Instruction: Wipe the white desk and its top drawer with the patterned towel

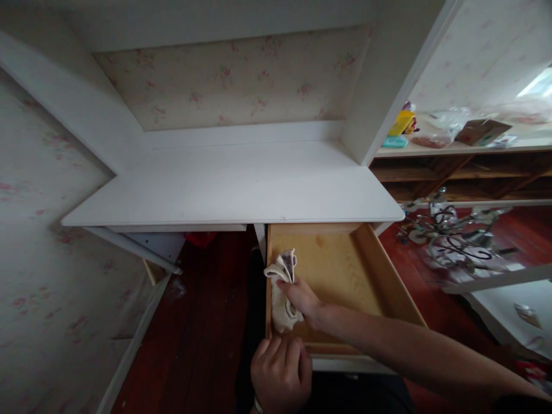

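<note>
My right hand (302, 299) reaches into a pulled-out wooden drawer (336, 270) and is closed around a crumpled cream-coloured cloth (282, 310). The cloth lies against the drawer's left side, and its upper folds, with a dark patch, stick up past my fingers. At the drawer's front left corner is my left hand (281, 368), its fingers curled over the front edge. A band shows at that wrist. The drawer hangs under the right half of a white desk (241, 184).
A white hutch frame (397, 75) rises from the desk. On the red floor to the right lies a metal chandelier (461, 230). Behind it, a low shelf unit (431, 169) carries a cardboard box (480, 132) and plastic bags. Flowered wallpaper (38, 276) borders the left.
</note>
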Action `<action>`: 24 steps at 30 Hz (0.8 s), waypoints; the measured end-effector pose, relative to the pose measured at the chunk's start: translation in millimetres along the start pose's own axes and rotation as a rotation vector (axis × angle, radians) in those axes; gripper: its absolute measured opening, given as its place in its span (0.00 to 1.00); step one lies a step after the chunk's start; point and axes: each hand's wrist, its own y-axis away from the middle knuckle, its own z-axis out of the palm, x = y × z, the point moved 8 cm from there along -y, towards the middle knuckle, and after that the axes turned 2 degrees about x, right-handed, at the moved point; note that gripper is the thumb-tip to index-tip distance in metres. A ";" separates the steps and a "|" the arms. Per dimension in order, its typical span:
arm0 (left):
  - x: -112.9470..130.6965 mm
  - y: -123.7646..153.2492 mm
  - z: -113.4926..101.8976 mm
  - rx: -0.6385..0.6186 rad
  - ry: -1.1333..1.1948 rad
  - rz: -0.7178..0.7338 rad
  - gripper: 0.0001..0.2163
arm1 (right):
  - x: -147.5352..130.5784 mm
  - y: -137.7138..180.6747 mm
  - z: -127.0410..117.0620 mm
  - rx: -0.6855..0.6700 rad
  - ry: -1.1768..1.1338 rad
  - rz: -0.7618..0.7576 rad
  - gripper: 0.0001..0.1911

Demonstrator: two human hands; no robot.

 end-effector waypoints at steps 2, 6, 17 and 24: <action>-0.8 0.4 1.0 0.003 0.005 -0.008 0.06 | -9.9 -17.8 -4.3 0.052 -0.005 -0.023 0.17; 0.5 0.1 0.1 0.004 0.010 0.009 0.05 | -36.6 -61.9 -17.8 0.094 0.075 -0.049 0.15; 1.9 -2.4 -1.4 0.015 0.008 0.025 0.05 | -68.6 -60.1 -47.6 0.022 0.556 -0.320 0.11; 1.5 -1.1 -0.2 0.002 -0.001 0.016 0.04 | -70.7 -7.9 -29.9 -0.177 1.162 -1.269 0.26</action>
